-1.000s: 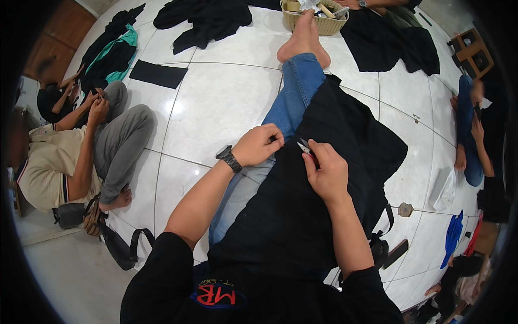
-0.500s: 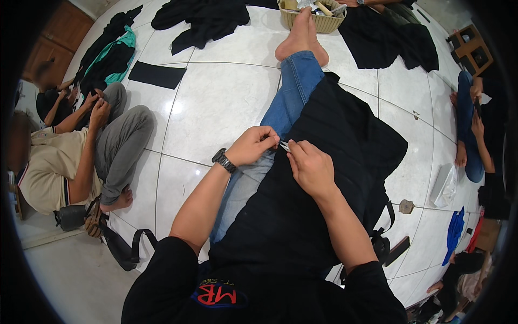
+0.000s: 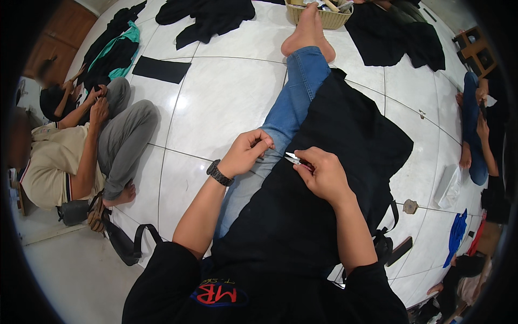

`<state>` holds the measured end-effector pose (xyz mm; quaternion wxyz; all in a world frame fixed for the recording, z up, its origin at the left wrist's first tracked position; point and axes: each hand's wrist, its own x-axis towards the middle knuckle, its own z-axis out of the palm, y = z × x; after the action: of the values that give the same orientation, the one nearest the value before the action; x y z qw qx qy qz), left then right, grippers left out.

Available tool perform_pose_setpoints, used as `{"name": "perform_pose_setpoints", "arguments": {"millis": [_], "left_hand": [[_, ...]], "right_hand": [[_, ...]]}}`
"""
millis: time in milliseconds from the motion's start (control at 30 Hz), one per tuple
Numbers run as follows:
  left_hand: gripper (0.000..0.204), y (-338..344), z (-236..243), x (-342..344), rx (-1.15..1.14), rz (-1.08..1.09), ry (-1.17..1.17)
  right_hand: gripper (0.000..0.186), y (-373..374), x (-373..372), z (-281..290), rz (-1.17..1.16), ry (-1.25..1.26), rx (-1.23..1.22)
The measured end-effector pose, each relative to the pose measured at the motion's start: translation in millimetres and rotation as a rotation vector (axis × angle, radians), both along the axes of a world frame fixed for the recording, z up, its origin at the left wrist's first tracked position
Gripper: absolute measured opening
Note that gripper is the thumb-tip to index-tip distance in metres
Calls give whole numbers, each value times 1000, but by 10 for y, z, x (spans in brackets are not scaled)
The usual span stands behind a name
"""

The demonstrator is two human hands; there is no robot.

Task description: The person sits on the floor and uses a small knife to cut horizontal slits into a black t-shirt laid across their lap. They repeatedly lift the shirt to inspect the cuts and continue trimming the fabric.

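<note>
A large piece of black cloth (image 3: 345,135) lies across my lap and legs, over blue jeans (image 3: 298,94). In my right hand (image 3: 325,171) is a pair of thread snips (image 3: 292,158), silver blades parted and pointing left, just above the cloth's left edge. My left hand (image 3: 251,153), with a dark watch (image 3: 219,173) at the wrist, is pinched closed over the jeans, a short way left of the blades. Whatever its fingertips hold, if anything, is too small to make out.
A woven basket (image 3: 334,19) of tools stands beyond my feet. Black garments (image 3: 216,21) lie on the tiled floor (image 3: 216,102). A person in a beige shirt (image 3: 59,156) sits at left, another person (image 3: 480,129) at right. A black bag (image 3: 121,243) rests at lower left.
My hands have moved apart: the right, with the snips, shifted right and down from the left fingertips. The cloth stays on my lap, and the whole view has shifted slightly.
</note>
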<state>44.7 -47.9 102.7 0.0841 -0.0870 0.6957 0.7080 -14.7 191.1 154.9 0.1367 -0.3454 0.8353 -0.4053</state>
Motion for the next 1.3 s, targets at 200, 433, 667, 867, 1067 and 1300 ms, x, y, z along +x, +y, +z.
{"name": "perform_pose_setpoints", "arguments": {"millis": [200, 433, 667, 867, 1067, 1300], "left_hand": [[19, 12, -62, 33, 13, 9, 34], [21, -105, 78, 195, -72, 86, 152], [32, -1157, -128, 1759, -1299, -169, -277], [37, -672, -118, 1563, -935, 379, -13], [23, 622, 341, 682, -1085, 9, 307], [8, 233, 446, 1299, -581, 413, 273]], "right_hand": [[22, -68, 58, -133, 19, 126, 26], [22, -50, 34, -66, -102, 114, -93], [31, 1018, -177, 118, -661, -95, -498], [30, 1698, 51, -187, -730, -249, 17], [39, 1413, 249, -109, -568, -222, 138], [28, 1313, 422, 576, -392, -220, 241]]}}
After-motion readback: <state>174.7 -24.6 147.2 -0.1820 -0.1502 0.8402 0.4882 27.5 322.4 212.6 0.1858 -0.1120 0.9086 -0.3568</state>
